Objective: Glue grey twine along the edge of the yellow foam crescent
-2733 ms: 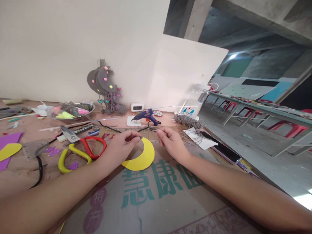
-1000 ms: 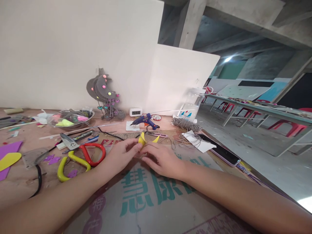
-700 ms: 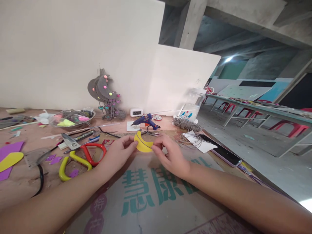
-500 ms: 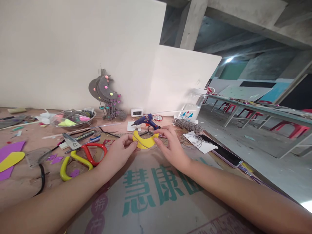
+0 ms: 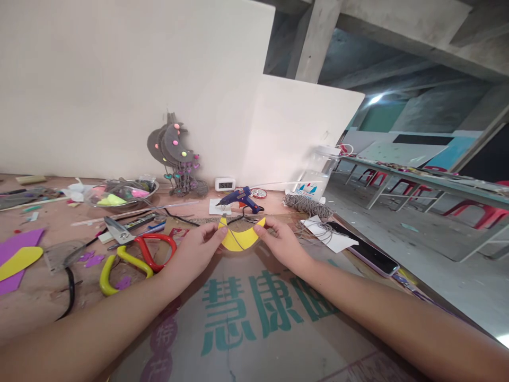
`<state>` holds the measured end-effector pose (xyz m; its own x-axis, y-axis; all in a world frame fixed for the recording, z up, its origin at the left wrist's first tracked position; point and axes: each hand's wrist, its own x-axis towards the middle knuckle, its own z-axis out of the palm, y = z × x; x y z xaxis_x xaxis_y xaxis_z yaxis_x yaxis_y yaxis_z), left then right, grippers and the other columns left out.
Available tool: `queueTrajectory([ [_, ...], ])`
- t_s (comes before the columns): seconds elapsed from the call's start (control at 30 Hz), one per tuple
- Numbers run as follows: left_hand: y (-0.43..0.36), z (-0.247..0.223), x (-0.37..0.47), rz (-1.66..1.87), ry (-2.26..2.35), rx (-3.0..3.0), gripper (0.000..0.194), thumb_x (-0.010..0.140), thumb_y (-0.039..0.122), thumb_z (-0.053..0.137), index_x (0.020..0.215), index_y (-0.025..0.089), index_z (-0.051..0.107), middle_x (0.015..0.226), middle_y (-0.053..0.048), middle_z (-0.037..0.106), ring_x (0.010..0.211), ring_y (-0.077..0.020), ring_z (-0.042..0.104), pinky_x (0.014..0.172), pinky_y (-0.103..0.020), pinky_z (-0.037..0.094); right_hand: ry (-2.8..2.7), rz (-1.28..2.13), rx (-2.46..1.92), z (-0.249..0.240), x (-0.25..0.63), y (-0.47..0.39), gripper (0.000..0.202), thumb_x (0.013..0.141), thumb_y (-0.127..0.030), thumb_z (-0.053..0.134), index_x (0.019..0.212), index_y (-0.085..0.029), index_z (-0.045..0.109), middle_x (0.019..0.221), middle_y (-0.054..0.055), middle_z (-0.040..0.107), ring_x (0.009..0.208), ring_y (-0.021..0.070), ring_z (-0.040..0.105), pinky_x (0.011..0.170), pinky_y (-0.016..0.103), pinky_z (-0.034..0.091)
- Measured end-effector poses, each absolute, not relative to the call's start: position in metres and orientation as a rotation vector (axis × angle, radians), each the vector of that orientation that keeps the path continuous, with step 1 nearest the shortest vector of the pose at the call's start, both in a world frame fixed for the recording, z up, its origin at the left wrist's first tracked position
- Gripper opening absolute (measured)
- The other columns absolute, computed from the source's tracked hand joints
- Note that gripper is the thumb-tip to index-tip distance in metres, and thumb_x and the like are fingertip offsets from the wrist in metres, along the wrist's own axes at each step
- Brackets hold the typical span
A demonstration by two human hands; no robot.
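Note:
A yellow crescent-shaped foam piece is held up between both hands, its points turned upward. My left hand pinches the left tip and my right hand pinches the right tip. A thin grey cord runs across the face of the crescent; where its ends go is hard to make out. Just beyond the hands, a blue hot glue gun rests on the table with its nozzle over a small white paper.
Scissors with red and yellow handles lie left of my left hand. A bowl of craft bits, a small digital clock, a grey cord bundle, a phone and a clear plastic jar stand around. Grey moon ornaments hang behind.
The yellow crescent has spread wider and now faces me more fully. My right hand has shifted slightly downward, its fingers now closer together on the tip.

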<state>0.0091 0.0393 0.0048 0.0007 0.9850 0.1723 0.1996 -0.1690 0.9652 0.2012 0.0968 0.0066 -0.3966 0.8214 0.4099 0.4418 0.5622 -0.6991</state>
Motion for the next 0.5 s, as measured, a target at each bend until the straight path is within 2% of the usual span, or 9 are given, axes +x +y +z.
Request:
queueTrajectory([
  [0.23,0.04,0.002,0.007,1.203,1.367,1.52,0.03,0.078,0.045,0.049,0.073,0.017,0.059,0.062,0.002,0.055,0.059,-0.012,0.05,0.054,-0.02,0.038,-1.989,0.754,-0.928,0.012,0.202,0.096,0.024,0.086,-0.037,0.043,0.084,-0.016,0.055,0.079,0.002,0.057,0.074,0.0141,0.052,0.068,0.026,0.042],
  [0.43,0.038,0.004,0.01,1.178,1.362,1.516,0.029,0.077,0.043,0.051,0.07,0.016,0.059,0.057,0.003,0.052,0.054,-0.0102,0.046,0.05,-0.019,0.034,-1.896,0.695,-1.013,0.021,0.215,0.135,0.025,0.081,-0.036,0.05,0.097,-0.018,0.053,0.094,0.005,0.06,0.081,0.0155,0.056,0.074,0.03,0.046],
  [0.5,0.038,0.004,0.01,1.168,1.357,1.504,0.029,0.077,0.043,0.05,0.071,0.016,0.059,0.056,0.003,0.052,0.053,-0.0106,0.046,0.05,-0.019,0.034,-1.935,0.631,-1.105,0.021,0.217,0.151,0.031,0.078,-0.034,0.054,0.105,-0.018,0.053,0.105,0.008,0.058,0.083,0.0168,0.057,0.074,0.032,0.047],
])
